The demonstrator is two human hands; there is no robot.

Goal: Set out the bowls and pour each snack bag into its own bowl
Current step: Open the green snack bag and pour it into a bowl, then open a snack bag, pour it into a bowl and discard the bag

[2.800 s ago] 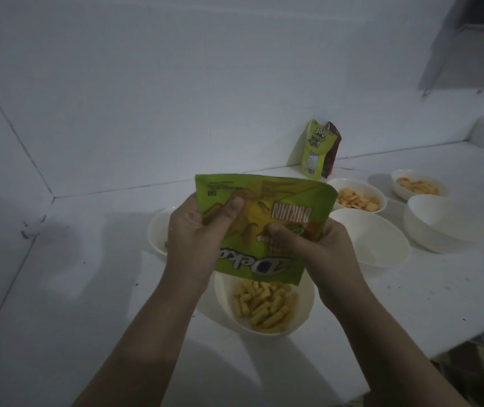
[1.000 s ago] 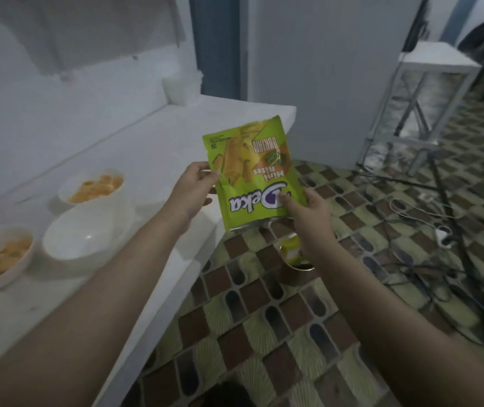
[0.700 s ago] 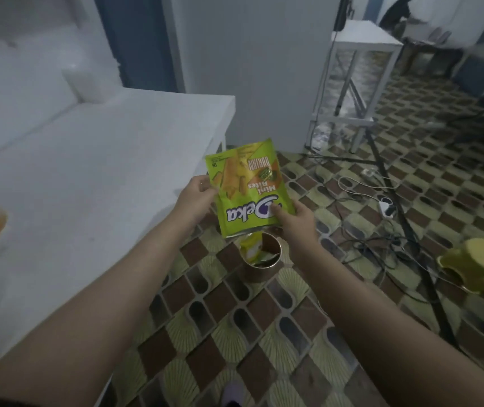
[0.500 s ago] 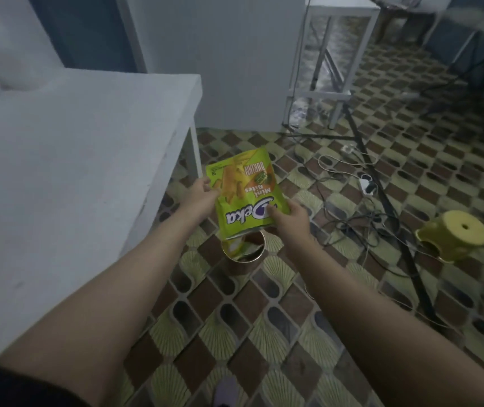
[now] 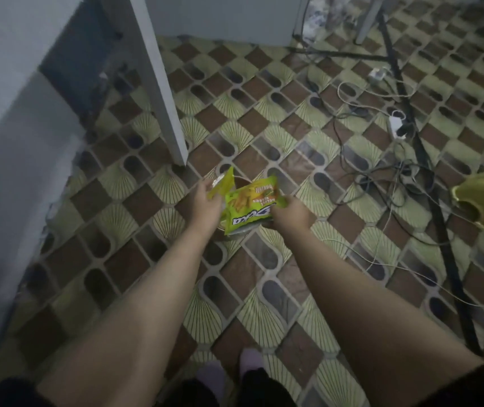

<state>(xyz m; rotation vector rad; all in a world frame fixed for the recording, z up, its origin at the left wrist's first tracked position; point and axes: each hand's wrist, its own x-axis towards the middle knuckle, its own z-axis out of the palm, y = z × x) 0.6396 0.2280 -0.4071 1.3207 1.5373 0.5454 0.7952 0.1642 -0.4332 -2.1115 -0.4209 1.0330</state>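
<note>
Green and folded nearly in half, the snack bag (image 5: 249,205) was gripped by both hands low over the tiled floor (image 5: 264,304), the left hand (image 5: 207,202) pinching its upturned end, the right hand (image 5: 289,214) clasping its other edge, just beside the white desk leg (image 5: 158,83); cables (image 5: 381,171) lay nearby.

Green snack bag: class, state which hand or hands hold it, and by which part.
Both hold the green snack bag: the left hand grips its left edge, the right hand its right edge.
</note>
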